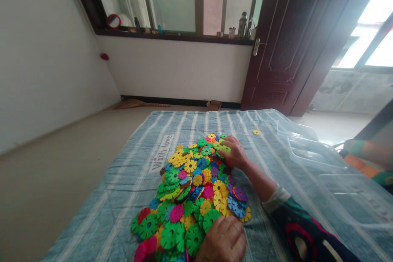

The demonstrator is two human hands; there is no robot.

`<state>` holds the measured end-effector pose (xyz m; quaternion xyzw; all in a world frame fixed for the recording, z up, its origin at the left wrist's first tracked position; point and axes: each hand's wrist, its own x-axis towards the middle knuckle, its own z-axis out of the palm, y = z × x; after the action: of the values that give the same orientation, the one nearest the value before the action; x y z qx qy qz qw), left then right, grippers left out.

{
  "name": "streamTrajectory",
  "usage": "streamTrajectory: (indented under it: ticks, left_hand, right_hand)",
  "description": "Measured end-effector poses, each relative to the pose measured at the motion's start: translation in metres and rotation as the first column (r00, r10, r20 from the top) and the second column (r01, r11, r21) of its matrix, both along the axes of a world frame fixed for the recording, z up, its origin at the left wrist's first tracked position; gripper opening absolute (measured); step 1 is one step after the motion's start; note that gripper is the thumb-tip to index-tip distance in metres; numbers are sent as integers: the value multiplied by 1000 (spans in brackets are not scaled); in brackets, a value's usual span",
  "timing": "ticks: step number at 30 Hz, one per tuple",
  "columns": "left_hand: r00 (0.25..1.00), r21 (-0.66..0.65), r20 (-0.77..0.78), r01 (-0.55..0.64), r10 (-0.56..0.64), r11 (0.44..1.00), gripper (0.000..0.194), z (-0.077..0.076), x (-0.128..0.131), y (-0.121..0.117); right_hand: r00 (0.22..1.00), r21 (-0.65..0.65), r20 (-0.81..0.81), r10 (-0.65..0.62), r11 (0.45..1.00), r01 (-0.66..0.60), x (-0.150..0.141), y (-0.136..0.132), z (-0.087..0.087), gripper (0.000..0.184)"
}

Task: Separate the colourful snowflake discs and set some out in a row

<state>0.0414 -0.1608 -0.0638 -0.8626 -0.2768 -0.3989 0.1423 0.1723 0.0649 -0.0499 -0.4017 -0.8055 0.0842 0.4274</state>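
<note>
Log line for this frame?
right hand: on far side of pile | left hand: on near edge | pile: plastic flower discs | nearby: clear plastic bin, stray yellow disc, striped blue blanket

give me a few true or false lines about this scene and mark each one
1. The right hand touches the pile of colored plastic discs. True.
2. The left hand is lifting the clear plastic tub. False: it rests on the near part of the pile, and the clear plastic tub sits off to the right.
3. One yellow disc lies apart from the pile on the striped blanket. True.
4. A broom lies on the blanket. False: the broom lies on the floor by the far wall.
</note>
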Motion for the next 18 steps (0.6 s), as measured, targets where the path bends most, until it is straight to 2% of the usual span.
streamTrajectory:
  ticks: [5,10,15,18]
  left_hand:
    - [997,-10,-63,-33,32,999,28,-4,0,-1]
    - [998,-38,-52,-21,19,999,30,0,1,-2]
    - [999,-38,-40,-12,11,999,30,2,1,-2]
    - [999,-39,-40,-4,2,999,28,1,1,-2]
  right_hand:
    - [991,33,55,121,992,-123,-15,-14,10,24]
    - [978,2,83,190,982,-191,-27,-20,15,37]
    - [976,-74,138,171,984,-162,-40,-20,19,53]
    - [969,-102,168,184,980,-168,-45,-20,19,48]
